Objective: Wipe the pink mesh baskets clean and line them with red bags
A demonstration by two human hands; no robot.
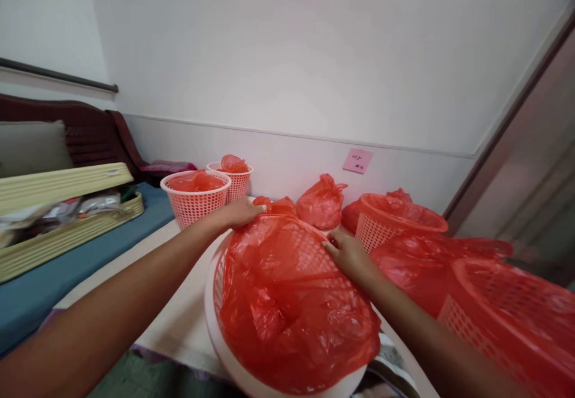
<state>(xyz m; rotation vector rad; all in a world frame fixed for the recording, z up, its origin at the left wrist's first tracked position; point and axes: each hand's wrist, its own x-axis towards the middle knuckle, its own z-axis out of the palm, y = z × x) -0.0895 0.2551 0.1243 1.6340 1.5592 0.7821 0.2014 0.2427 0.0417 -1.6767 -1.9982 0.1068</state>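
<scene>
A red plastic bag (291, 302) lines a white perforated basket (213, 332) that is tilted toward me, its opening facing me. At the far left of the rim, my left hand (245, 211) is closed on the bag's edge, with most of its fingers hidden behind. On the far right side, my right hand (348, 251) pinches the same bag between thumb and fingers. The film is bunched up between the two hands and spread loosely over the basket's inside. I cannot make out the bottom of the basket.
Two lined baskets (195, 197) stand at the back left. A knotted red bag (321, 201) sits by the wall below a pink note (357, 160). More red-draped baskets (516, 314) crowd the right. An open yellow case (67, 230) lies on the blue bench.
</scene>
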